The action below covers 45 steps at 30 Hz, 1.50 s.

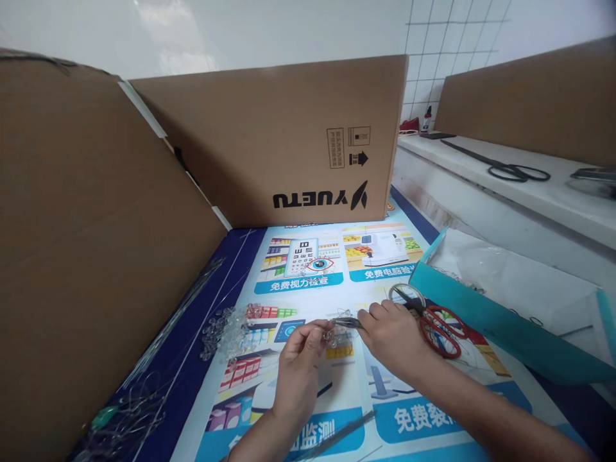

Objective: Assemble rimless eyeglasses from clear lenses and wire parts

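My right hand [392, 333] is closed around a pair of pliers [348, 322], whose jaws point left. Their tips meet the fingertips of my left hand [301, 362], which is pinched on a piece of beadwork [330, 336] with clear beads. Fine wire seems to run through it, but the detail is too small to make out. To the left lies a loose heap of clear beads [226, 330]. Red-handled scissors [441, 333] rest just beyond my right wrist, beside a clear round ring or spool [402, 293].
A teal-sided box [491, 321] with a white lining stands at right, a few small items inside. Cardboard panels [250, 141] wall off the back and left. Wire bundles [137, 404] lie at lower left. Black scissors [513, 170] sit on a white ledge [568, 202].
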{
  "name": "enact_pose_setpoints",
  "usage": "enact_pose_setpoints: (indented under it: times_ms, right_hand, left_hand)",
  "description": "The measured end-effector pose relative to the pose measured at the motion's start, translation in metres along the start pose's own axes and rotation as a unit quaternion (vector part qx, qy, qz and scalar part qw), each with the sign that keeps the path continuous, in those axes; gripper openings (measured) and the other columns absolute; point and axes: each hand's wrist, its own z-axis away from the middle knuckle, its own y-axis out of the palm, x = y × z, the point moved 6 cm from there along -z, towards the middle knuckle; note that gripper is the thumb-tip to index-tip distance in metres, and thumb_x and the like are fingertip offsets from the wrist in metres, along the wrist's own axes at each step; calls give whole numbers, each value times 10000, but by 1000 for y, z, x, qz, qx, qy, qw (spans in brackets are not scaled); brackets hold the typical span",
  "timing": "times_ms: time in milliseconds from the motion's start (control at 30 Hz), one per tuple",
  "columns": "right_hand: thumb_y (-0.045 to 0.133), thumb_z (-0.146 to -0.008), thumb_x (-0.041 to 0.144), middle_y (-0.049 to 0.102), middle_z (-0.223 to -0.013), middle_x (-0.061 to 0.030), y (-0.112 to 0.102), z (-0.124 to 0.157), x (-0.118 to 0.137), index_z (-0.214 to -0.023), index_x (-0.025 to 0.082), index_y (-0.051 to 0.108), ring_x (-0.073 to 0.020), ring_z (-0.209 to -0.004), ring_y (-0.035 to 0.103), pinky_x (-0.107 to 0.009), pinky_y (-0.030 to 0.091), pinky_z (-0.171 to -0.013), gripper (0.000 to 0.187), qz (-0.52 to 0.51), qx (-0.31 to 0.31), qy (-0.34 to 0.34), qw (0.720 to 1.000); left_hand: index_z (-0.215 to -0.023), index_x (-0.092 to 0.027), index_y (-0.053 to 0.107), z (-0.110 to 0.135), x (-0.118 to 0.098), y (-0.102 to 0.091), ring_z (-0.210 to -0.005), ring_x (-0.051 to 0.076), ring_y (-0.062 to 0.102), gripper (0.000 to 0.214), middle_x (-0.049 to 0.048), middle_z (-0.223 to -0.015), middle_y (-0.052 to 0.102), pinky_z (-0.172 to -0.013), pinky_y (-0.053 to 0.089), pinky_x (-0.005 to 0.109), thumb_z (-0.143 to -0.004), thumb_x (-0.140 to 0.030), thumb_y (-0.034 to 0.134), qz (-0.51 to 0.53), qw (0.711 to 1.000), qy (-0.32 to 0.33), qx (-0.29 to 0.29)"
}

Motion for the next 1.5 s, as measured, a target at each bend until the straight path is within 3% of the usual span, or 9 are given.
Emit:
enact_pose_setpoints:
  times_ms: [267, 633, 1000, 1500]
  right_hand:
    - [538, -819, 235, 561, -752, -48, -2, 2, 11, -852, 193, 583, -199, -757, 455, -323, 236, -638, 70, 45, -18, 20, 999]
    - [528, -833, 240, 554, -753, -49, 0, 2, 17, -828, 189, 571, -199, -757, 454, -320, 246, -643, 67, 53, -28, 38, 997]
    - [498, -856, 236, 553, -755, -45, 6, 4, 10, -906, 190, 576, -195, -749, 454, -323, 239, -635, 103, 50, -30, 21, 998]
    - [550, -812, 240, 553, -759, -48, 5, 0, 13, -846, 189, 585, -197, -753, 451, -322, 253, -647, 70, 23, -24, 29, 999]
  left_hand:
    - [-819, -161, 615, 3, -2, 0, -946, 168, 585, 121, 48, -971, 640, -972, 377, 393, -783, -277, 610, 43, 999, 11, -24]
    - [-831, -170, 634, 2, 2, -4, -924, 174, 589, 145, 48, -999, 640, -909, 429, 360, -751, -290, 646, 17, 999, 15, -48]
    - [-791, -163, 573, -1, -4, 0, -951, 182, 600, 109, 42, -986, 637, -902, 439, 374, -799, -270, 597, 78, 996, -25, -18]
    - [-847, -177, 617, 1, -3, -1, -972, 169, 594, 145, 37, -994, 656, -977, 383, 380, -762, -294, 636, 33, 999, 6, -37]
